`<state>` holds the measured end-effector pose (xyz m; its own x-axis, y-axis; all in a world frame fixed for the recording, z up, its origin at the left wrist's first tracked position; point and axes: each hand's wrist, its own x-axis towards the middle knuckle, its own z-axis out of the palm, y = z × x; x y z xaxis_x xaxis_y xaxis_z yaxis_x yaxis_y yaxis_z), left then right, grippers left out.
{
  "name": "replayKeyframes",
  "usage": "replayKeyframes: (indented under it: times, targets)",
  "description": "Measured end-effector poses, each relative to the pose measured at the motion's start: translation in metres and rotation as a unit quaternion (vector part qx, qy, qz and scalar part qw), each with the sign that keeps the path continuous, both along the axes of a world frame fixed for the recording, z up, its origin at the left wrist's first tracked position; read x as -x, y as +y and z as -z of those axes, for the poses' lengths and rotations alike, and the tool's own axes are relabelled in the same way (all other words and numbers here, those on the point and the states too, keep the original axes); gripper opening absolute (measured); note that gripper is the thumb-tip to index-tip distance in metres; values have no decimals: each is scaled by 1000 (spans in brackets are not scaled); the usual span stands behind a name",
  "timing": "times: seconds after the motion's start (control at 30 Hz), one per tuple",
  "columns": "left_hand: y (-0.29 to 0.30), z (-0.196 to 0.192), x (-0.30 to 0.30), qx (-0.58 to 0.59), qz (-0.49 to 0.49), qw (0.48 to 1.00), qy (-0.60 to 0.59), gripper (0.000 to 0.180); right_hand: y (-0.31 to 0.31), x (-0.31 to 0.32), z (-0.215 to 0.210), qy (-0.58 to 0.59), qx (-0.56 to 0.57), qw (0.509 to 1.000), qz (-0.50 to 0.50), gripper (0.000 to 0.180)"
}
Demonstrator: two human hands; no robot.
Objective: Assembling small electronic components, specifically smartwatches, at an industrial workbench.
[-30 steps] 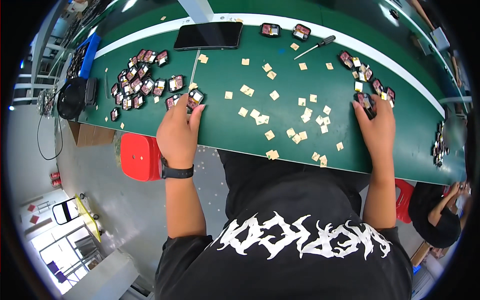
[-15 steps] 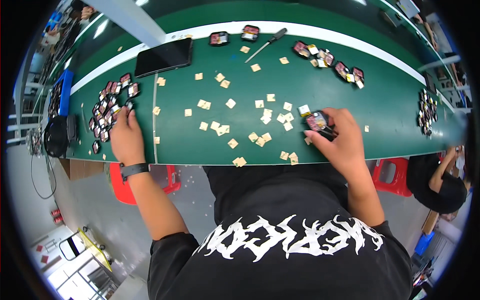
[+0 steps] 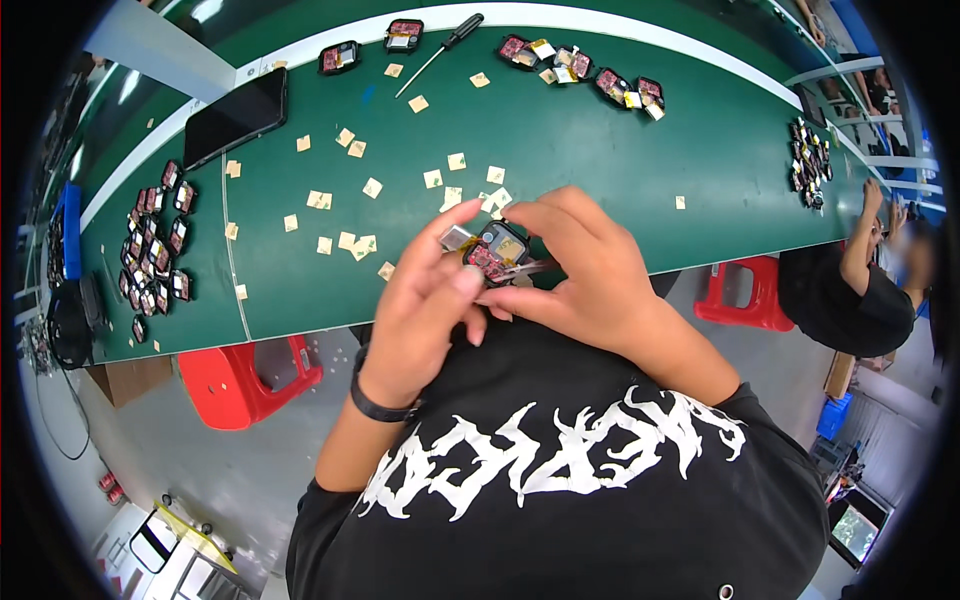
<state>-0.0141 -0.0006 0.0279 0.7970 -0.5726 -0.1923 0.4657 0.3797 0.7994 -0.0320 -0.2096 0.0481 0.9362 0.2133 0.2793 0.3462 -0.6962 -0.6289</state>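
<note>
Your left hand (image 3: 420, 300) and right hand (image 3: 575, 265) pinch one small module (image 3: 497, 250) above the table (image 3: 620, 170) edge, fingers closed on it; loose tan squares (image 3: 350, 243) and module pile (image 3: 155, 245) look unfinished.

Matt green table (image 3: 620, 150), glossy black phone (image 3: 235, 117), glossy red plastic stools (image 3: 745, 293).

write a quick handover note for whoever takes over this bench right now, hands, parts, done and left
Left hand and right hand together hold one small black module at the near edge of the green table.
A batch of similar modules lies far left, another group at the top, more far right.
Tan squares are scattered mid-table; screwdriver and dark phone sit at the back.
Done: one module picked up.
Left: cannot tell which piles are finished.
</note>
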Motion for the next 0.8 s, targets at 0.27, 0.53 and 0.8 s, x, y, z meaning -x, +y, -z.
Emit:
replayKeyframes:
  times: [0.27,0.53,0.8]
  targets:
    - [-5,12,-3,-65,-49,997,-18,52,-11,12,-9,90,-74,993,27,15]
    - [-19,15,8,-136,-96,984,-60,47,1,15,-9,76,83,992,59,9]
    - [-11,17,0,-107,-67,992,-14,41,2,13,-1,67,70,994,41,9]
